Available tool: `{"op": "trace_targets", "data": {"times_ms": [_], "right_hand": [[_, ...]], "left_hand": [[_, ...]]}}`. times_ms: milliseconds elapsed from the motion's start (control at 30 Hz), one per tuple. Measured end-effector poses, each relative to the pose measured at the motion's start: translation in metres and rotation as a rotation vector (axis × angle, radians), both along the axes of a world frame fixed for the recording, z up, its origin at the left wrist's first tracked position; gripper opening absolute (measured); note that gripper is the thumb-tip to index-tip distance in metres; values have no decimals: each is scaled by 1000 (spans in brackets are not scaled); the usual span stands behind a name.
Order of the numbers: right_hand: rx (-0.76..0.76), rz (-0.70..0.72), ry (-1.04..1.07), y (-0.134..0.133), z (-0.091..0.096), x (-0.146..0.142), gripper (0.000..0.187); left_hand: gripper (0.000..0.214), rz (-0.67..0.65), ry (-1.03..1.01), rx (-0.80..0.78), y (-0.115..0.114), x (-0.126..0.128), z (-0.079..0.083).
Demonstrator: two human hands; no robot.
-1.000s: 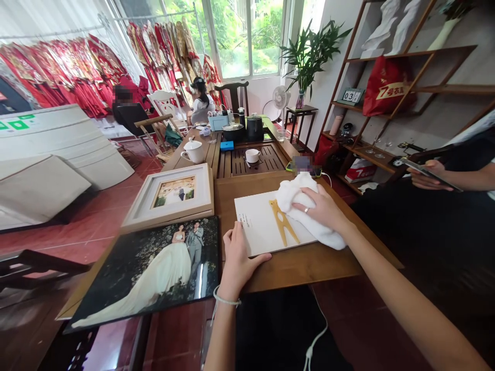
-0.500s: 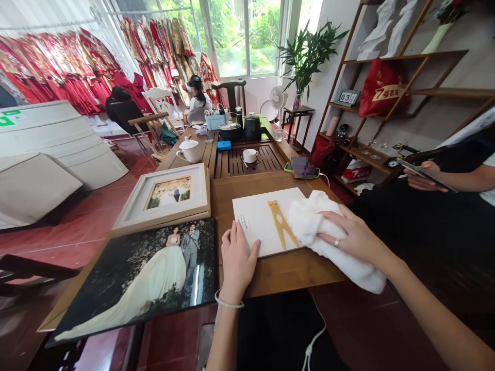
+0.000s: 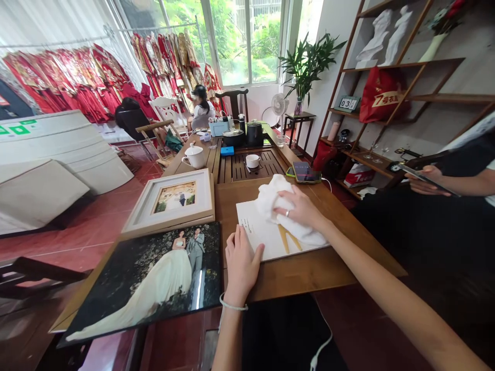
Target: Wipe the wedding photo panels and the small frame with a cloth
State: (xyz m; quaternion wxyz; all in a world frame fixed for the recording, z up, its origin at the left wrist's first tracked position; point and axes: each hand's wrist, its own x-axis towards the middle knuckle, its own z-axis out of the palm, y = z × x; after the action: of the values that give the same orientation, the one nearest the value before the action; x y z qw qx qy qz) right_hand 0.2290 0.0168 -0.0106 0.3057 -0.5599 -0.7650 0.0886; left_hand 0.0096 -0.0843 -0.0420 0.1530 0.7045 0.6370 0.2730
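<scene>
A thin white book or panel [image 3: 260, 239] with a yellow cat-like figure [image 3: 284, 240] and small print lies flat on the wooden table. At its left edge rests my left hand [image 3: 243, 257], thumb apart and fingers stretched out along the edge. My right hand [image 3: 299, 208], with a ring on one finger, is closed on a bunched white towel [image 3: 268, 198]. That towel lies against the panel's upper right part and covers the top of the yellow figure. To the left lies a large glossy wedding photo panel [image 3: 154, 278].
A pale framed photo [image 3: 133, 219] lies behind the large panel. Farther back are a lidded white cup [image 3: 194, 156], a slatted tea tray [image 3: 235, 170], a small cup [image 3: 253, 161] and a phone [image 3: 306, 172]. At right, another person's hand [image 3: 427, 178] holds a device.
My right hand has moved left and away from me with the towel, from the panel's right edge onto its upper part. My left hand stays at the left edge. The view shifts slightly.
</scene>
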Motion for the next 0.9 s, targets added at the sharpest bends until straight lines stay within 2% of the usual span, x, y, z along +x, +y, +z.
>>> {"op": "trace_targets", "data": {"times_ms": [100, 167, 233, 300, 367, 467, 600, 667, 733, 900], "right_hand": [[-7, 194, -59, -33, 0, -2, 44], [-40, 264, -73, -57, 0, 5, 45], [-56, 270, -67, -76, -1, 18, 47], [-35, 202, -53, -84, -4, 34, 44], [10, 63, -25, -80, -6, 48, 40], [54, -154, 25, -56, -8, 61, 39], [39, -294, 93, -16, -9, 51, 37], [29, -286, 126, -2, -7, 35, 37], [20, -207, 119, 6, -5, 16, 36], [-2, 33, -77, 9, 5, -30, 40]], "left_hand": [[61, 17, 28, 27, 0, 2, -2], [57, 38, 39, 52, 0, 3, -4], [56, 46, 48, 73, 0, 3, -6], [56, 41, 58, 85, 0, 3, -6], [56, 33, 71, 83, 0, 3, -5], [56, 33, 99, 66, 0, 3, -3], [55, 44, 137, 70, 1, 3, -3], [54, 51, 151, 91, 1, 3, -5], [53, 53, 160, 114, 1, 3, -8], [51, 57, 125, 145, 1, 2, -14]]}}
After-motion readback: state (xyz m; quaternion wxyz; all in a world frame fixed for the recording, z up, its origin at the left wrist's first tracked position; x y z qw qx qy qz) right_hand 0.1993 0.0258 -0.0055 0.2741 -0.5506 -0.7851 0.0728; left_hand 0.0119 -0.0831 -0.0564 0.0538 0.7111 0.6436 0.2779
